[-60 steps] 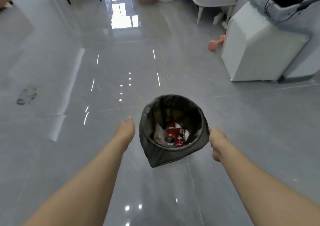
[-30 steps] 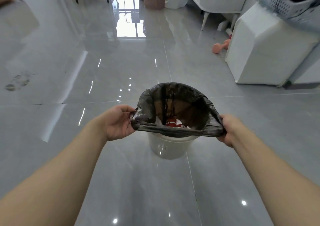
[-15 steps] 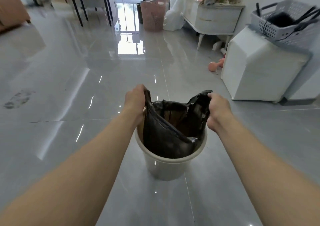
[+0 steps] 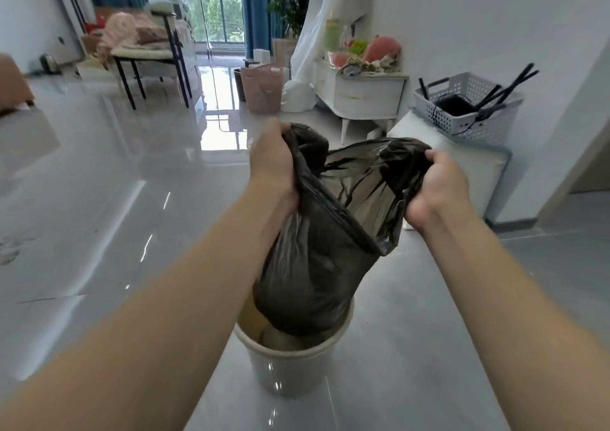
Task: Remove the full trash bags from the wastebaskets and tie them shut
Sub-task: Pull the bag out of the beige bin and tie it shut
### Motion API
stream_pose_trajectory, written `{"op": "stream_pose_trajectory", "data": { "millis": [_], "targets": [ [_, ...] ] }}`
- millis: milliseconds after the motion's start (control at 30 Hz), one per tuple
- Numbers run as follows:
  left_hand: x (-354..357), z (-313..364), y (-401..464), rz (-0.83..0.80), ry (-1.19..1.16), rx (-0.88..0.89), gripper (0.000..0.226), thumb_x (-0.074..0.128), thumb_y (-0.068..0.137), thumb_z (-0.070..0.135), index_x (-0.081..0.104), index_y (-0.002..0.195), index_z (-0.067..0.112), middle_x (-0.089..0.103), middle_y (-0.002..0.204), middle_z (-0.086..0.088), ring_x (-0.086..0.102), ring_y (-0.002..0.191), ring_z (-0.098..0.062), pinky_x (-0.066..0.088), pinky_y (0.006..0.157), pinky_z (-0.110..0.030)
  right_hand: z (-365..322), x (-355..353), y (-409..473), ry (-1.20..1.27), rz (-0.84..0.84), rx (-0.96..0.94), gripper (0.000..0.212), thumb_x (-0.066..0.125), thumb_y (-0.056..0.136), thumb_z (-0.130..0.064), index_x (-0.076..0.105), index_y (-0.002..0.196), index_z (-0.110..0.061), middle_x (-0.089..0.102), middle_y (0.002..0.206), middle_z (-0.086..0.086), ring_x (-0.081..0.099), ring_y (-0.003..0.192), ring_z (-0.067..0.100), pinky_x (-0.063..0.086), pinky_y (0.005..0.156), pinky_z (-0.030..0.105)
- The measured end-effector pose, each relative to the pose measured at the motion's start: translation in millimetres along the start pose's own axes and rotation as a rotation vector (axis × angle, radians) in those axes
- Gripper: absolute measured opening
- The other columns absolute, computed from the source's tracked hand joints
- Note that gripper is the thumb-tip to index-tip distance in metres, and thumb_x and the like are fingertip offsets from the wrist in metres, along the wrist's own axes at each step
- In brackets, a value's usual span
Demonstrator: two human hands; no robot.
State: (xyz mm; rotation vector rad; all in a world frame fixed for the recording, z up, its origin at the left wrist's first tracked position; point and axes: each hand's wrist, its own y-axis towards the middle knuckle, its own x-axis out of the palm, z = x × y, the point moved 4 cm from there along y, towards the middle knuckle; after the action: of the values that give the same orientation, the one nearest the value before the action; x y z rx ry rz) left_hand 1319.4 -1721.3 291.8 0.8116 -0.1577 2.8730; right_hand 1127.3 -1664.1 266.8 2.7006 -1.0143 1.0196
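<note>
Both hands' grip bunches trash bag (image 4: 317, 265) (above wastebasket (image 4: 290, 368)).

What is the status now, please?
Left hand and right hand grip black trash bag rim. Bag mostly lifted, bottom in white wastebasket. Untied. No obstruction.

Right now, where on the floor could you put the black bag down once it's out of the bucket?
The widest bare floor lies left of the white wastebasket, out toward the black-legged bench. Another bare patch sits right of the wastebasket, before the white cabinet. Farther back it is crowded: the pink basket and the white sideboard stand close together. Both hands grip the trash bag.
</note>
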Motion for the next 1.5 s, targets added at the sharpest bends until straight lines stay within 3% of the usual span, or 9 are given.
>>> {"op": "stream_pose_trajectory", "data": {
  "millis": [367, 633, 867, 1000, 1100, 1200, 1267, 1400, 1500],
  "targets": [
    [189, -31, -72, -0.448, -0.068, -0.101, 0.025, 0.045, 0.087, 0.02, 0.056, 0.069, 0.007, 0.056, 0.061, -0.009, 0.055, 0.049, -0.022, 0.046, 0.052, -0.027, -147, -96, -15, 0.034, 0.173, -0.155, 0.013, 0.046, 0.083, -0.024, 0.057, 0.079, -0.018, 0.062, 0.088, 0.01, 0.06, 0.082, 0.027, 0.049, 0.087, 0.047],
    [147, -209, -59, -0.292, 0.311, -0.195, 0.01, 0.05, 0.076, 0.024, 0.055, 0.079, 0.016, 0.052, 0.081, -0.008, 0.051, 0.069, -0.02, 0.041, 0.063, -0.033, -70, -251, 6, -0.255, 0.417, -0.043, 0.024, 0.048, 0.084, -0.026, 0.04, 0.062, -0.02, 0.04, 0.054, 0.0, 0.038, 0.049, 0.019, 0.035, 0.052, 0.027],
    [58, -293, -34, -0.222, 0.928, -0.263, 0.015, 0.045, 0.072, 0.027, 0.048, 0.081, 0.015, 0.042, 0.078, -0.007, 0.041, 0.073, -0.022, 0.032, 0.069, -0.038, -45, -367, -6, -0.48, 0.714, -0.05, 0.021, 0.05, 0.079, -0.025, 0.038, 0.061, -0.024, 0.035, 0.056, -0.002, 0.032, 0.051, 0.016, 0.026, 0.051, 0.028],
    [46, -279, -27, -0.296, 1.588, 0.156, 0.032, 0.042, 0.076, 0.046, 0.042, 0.096, 0.021, 0.053, 0.082, 0.004, 0.05, 0.08, -0.025, 0.036, 0.07, -0.038, -49, -379, -8, -0.555, 0.717, -0.085, 0.019, 0.045, 0.07, -0.025, 0.031, 0.058, -0.023, 0.027, 0.06, 0.003, 0.022, 0.058, 0.019, 0.017, 0.056, 0.034],
    [78, -288, -51, -0.65, 1.639, 0.546, 0.07, 0.043, 0.073, 0.073, 0.034, 0.127, 0.03, 0.05, 0.125, 0.0, 0.043, 0.122, -0.027, 0.028, 0.106, -0.045, -43, -366, -2, -0.728, 0.561, -0.151, 0.01, 0.043, 0.073, -0.018, 0.043, 0.068, -0.009, 0.033, 0.067, 0.012, 0.028, 0.059, 0.021, 0.023, 0.053, 0.031],
    [95, -342, -75, -1.151, 1.782, 0.416, 0.121, 0.039, 0.056, 0.098, -0.001, 0.15, 0.034, 0.005, 0.161, 0.001, -0.009, 0.148, -0.022, -0.017, 0.115, -0.049, -36, -353, 1, -0.751, 0.441, -0.129, 0.011, 0.047, 0.083, -0.02, 0.053, 0.089, -0.026, 0.051, 0.077, -0.003, 0.046, 0.064, 0.013, 0.039, 0.061, 0.025],
    [94, -375, -76, -1.247, 1.92, 0.305, 0.13, 0.05, 0.058, 0.091, -0.013, 0.151, 0.028, 0.004, 0.162, -0.005, -0.008, 0.149, -0.027, -0.017, 0.115, -0.05, -37, -346, 1, -0.757, 0.367, -0.137, 0.017, 0.047, 0.087, -0.018, 0.06, 0.087, -0.027, 0.053, 0.075, -0.007, 0.048, 0.064, 0.009, 0.04, 0.06, 0.021],
    [88, -402, -66, -1.132, 1.825, -0.086, 0.069, 0.065, 0.083, 0.044, 0.037, 0.138, 0.015, 0.057, 0.132, -0.01, 0.053, 0.117, -0.032, 0.037, 0.103, -0.041, -58, -342, -10, -0.899, 0.372, -0.214, 0.021, 0.044, 0.086, -0.016, 0.062, 0.087, -0.027, 0.052, 0.065, -0.006, 0.049, 0.061, 0.012, 0.04, 0.059, 0.026],
    [86, -395, -66, -1.085, 1.75, -0.02, 0.013, 0.057, 0.089, 0.026, 0.059, 0.095, 0.014, 0.066, 0.103, -0.01, 0.06, 0.093, -0.031, 0.046, 0.076, -0.033, -79, -342, -19, -1.64, 0.439, -0.208, 0.043, 0.043, 0.084, -0.027, 0.046, 0.127, -0.022, 0.057, 0.113, 0.007, 0.055, 0.099, 0.03, 0.04, 0.082, 0.038]
  ]
}}
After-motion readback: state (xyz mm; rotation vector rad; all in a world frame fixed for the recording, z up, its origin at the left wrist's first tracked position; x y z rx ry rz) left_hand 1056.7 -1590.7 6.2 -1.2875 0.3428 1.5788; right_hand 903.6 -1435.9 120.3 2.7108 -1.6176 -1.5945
